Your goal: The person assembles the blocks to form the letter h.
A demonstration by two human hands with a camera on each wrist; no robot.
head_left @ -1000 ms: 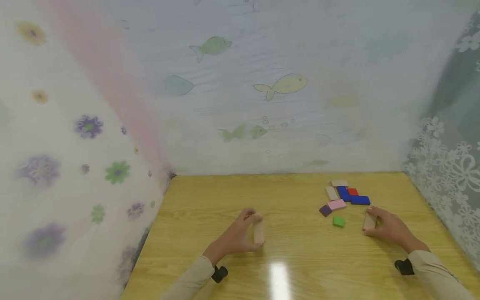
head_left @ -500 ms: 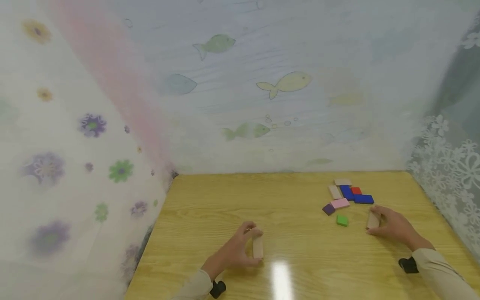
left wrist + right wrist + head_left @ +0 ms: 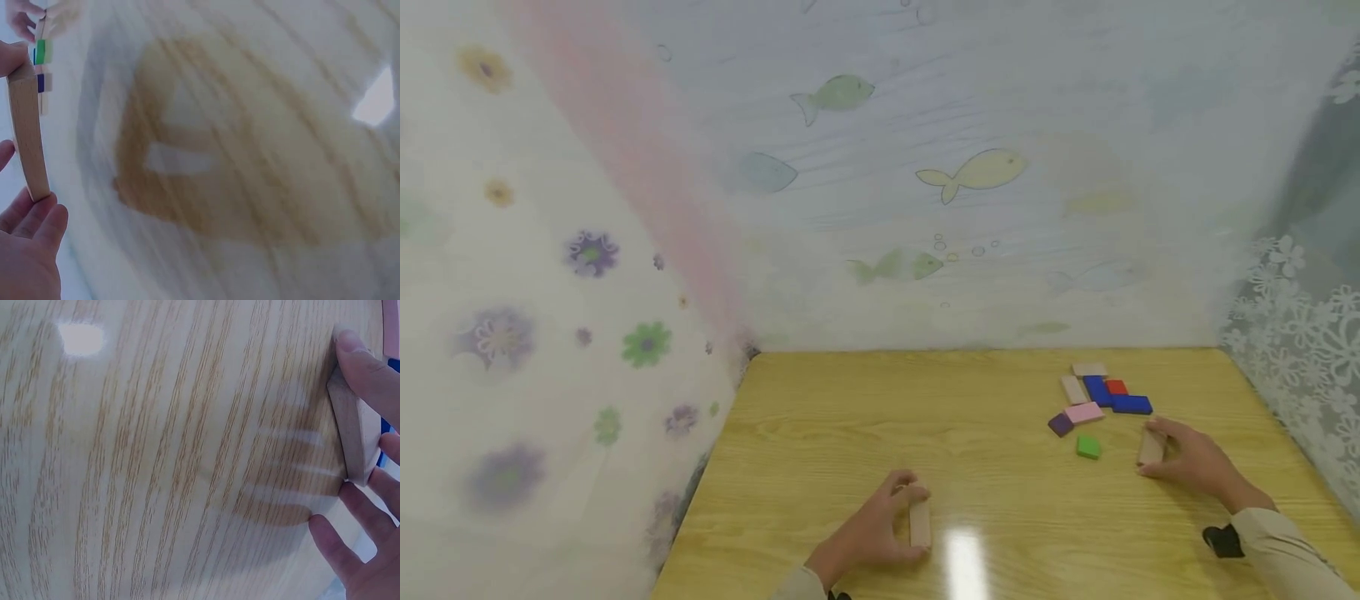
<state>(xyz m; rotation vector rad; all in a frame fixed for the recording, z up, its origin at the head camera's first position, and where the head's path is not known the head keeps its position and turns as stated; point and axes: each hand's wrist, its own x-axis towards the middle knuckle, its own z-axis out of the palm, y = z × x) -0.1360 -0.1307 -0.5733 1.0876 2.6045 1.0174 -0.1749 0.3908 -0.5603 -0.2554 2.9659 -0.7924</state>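
Observation:
My left hand (image 3: 872,527) pinches a plain wooden block (image 3: 920,527) by its two ends, near the front middle of the table. In the left wrist view this wooden block (image 3: 28,134) stands out above the tabletop, thumb at one end and fingertips at the other. Over on the right, my right hand (image 3: 1206,467) grips a second plain wooden block (image 3: 1152,447) end to end. The right wrist view has that block (image 3: 356,428) tilted, low at the tabletop; whether it touches the surface I cannot tell. A green block (image 3: 1087,447) lies just left of the right hand.
Behind the green block several more lie flat in a cluster: purple (image 3: 1061,425), pink (image 3: 1084,413), two blue (image 3: 1131,405), red (image 3: 1117,387) and two plain wooden ones (image 3: 1090,369). Patterned cloth walls (image 3: 970,275) border the wooden table (image 3: 850,400) at the back and sides.
My left hand has drawn its wooden block toward the table's front edge. The right hand keeps its hold on its block, nearly in place; the head view has shifted slightly.

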